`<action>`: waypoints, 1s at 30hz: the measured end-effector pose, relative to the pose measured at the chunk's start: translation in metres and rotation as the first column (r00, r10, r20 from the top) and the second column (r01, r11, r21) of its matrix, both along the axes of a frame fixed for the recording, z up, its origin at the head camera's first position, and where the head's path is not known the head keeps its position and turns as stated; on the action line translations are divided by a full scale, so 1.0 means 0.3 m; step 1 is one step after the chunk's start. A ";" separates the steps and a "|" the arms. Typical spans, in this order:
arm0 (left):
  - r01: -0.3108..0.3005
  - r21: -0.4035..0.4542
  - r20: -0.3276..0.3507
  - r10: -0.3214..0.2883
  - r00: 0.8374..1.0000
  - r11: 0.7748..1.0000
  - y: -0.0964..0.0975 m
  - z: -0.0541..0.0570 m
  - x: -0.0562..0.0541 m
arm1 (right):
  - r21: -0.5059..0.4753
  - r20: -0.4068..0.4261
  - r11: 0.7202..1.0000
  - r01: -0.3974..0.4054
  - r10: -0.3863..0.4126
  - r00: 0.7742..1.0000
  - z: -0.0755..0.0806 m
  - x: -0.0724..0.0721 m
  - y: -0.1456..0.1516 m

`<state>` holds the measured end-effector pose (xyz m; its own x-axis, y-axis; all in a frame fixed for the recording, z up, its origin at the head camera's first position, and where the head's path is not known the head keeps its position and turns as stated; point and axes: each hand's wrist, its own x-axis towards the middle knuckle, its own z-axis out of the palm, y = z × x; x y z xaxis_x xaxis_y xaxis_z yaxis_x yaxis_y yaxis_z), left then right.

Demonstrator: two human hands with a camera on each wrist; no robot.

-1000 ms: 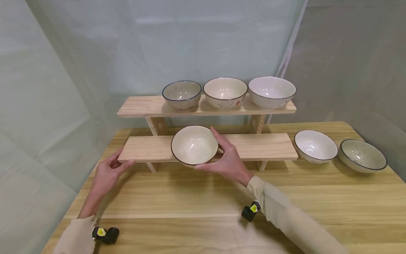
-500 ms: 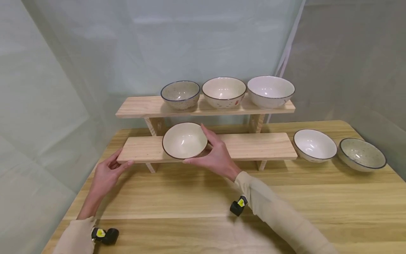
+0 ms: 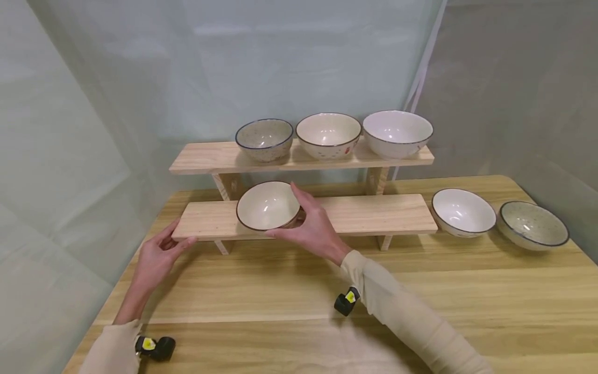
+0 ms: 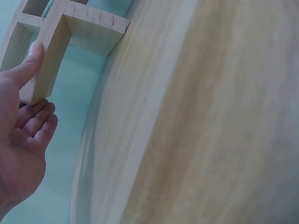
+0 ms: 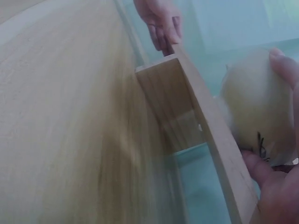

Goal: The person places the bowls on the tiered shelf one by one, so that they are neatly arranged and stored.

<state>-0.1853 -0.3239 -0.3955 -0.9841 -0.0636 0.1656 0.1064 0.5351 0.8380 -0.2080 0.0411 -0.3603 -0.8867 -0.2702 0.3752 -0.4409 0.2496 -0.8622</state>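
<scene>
My right hand [image 3: 314, 228] grips a cream bowl [image 3: 267, 205] with a dark rim, thumb at the near side and fingers round its right side. The bowl sits low over the left half of the lower shelf board [image 3: 374, 213], tipped slightly toward me. In the right wrist view the bowl's outside [image 5: 257, 102] shows a dark painted mark, close against the board. My left hand [image 3: 156, 259] holds the left end of that board, thumb along the front edge and fingers curled underneath, as the left wrist view shows of the hand [image 4: 23, 140].
On the upper shelf board [image 3: 205, 156] stand a grey speckled bowl [image 3: 264, 140], a cream bowl [image 3: 329, 136] and a white bowl [image 3: 397, 134]. Right of the wooden stand, a white bowl [image 3: 463, 213] and a grey-green bowl [image 3: 533, 225] rest on the table [image 3: 280, 322]. Pale cloth hangs behind.
My right hand has carried the cream bowl left along the lower shelf and slightly back, most of it in the first half second. The left hand keeps its place at the board's end.
</scene>
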 end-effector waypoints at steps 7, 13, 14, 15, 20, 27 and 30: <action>-0.001 0.008 0.012 0.000 1.000 1.000 0.000 -0.003 0.001 | 0.098 0.048 0.995 -0.023 0.018 0.999 0.018 0.004 0.007; -0.001 0.013 0.013 0.001 1.000 1.000 -0.003 -0.006 0.001 | 0.044 0.087 0.997 -0.062 0.058 0.995 0.030 0.029 0.036; 0.002 0.016 0.012 -0.002 1.000 1.000 -0.003 -0.006 0.001 | 0.039 0.092 0.997 -0.061 0.058 0.994 0.033 0.036 0.045; 0.003 0.014 0.010 -0.004 1.000 1.000 -0.003 -0.005 0.000 | 0.029 0.098 0.998 -0.064 0.061 0.993 0.036 0.042 0.056; 0.009 0.005 0.007 -0.009 1.000 1.000 -0.001 -0.002 -0.003 | -0.009 0.108 0.997 -0.075 0.076 0.991 0.038 0.080 0.122; 0.015 0.010 0.015 -0.015 1.000 1.000 -0.001 -0.001 -0.004 | -0.033 0.016 0.993 -0.114 0.115 0.993 0.024 0.151 0.221; 0.017 0.024 0.020 -0.017 1.000 1.000 -0.006 -0.003 -0.005 | -0.037 -0.017 0.993 -0.110 0.109 0.994 0.013 0.185 0.261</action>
